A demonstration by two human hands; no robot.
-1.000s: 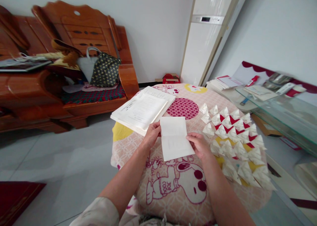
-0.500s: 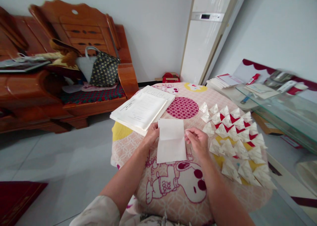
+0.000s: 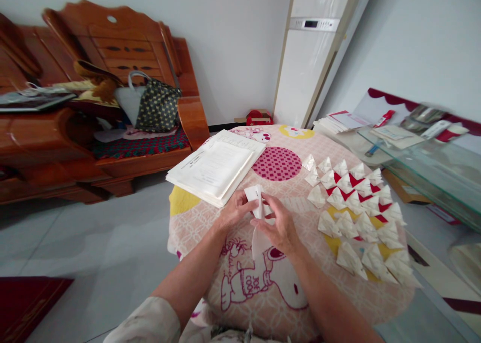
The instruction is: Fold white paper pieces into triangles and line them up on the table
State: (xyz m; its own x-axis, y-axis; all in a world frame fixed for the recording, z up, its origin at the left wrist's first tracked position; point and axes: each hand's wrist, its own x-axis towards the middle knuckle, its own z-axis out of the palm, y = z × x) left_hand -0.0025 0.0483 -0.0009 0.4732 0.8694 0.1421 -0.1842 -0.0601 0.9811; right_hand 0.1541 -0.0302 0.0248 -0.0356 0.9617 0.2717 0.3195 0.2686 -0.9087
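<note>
A white sheet of paper [image 3: 253, 194] is bent over between my two hands above the near middle of the round table. My left hand [image 3: 236, 208] pinches it from the left, the thumb lying across its printed upper part. On the other side my right hand [image 3: 278, 224] grips the paper with thumb and fingers curled around it. A loose lower part of the sheet hangs below my right fingers. To the right stand several rows of folded paper pieces [image 3: 346, 224], pointed and triangular. Behind my left hand lies a stack of printed sheets [image 3: 210, 172].
A patterned cloth [image 3: 259, 310] with cartoon figures covers the table. Beyond its right edge is a glass shelf [image 3: 443, 167] holding papers and a metal bowl. At the left stands a wooden sofa [image 3: 150, 157] with a star-patterned bag [image 3: 158, 105]. A tall white cabinet unit [image 3: 304, 77] rises behind.
The sheet was held open and flat with a crease across its middle. Now it is curled over, and my right hand has moved left, close to my left hand.
</note>
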